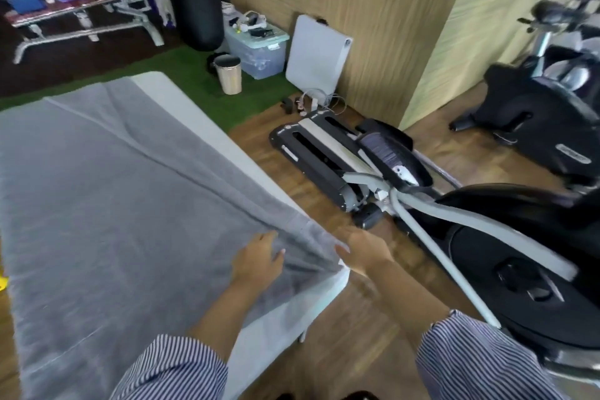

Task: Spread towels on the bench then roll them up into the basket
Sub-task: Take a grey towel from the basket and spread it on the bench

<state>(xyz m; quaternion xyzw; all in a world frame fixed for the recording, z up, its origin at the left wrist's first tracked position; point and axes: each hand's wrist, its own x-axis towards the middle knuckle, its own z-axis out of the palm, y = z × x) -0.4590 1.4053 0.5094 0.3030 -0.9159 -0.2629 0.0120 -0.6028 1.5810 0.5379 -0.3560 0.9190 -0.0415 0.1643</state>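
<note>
A grey towel [107, 191] lies spread over the white desk [207, 114], a long crease running along its right side. At its near right corner the left hand [256, 258] rests on the cloth, fingers [268, 237] curled into the fold. The right hand [363, 252] grips the corner at the desk's edge. An elliptical trainer [406, 178] stands on the wooden floor [350, 334] to the right.
</note>
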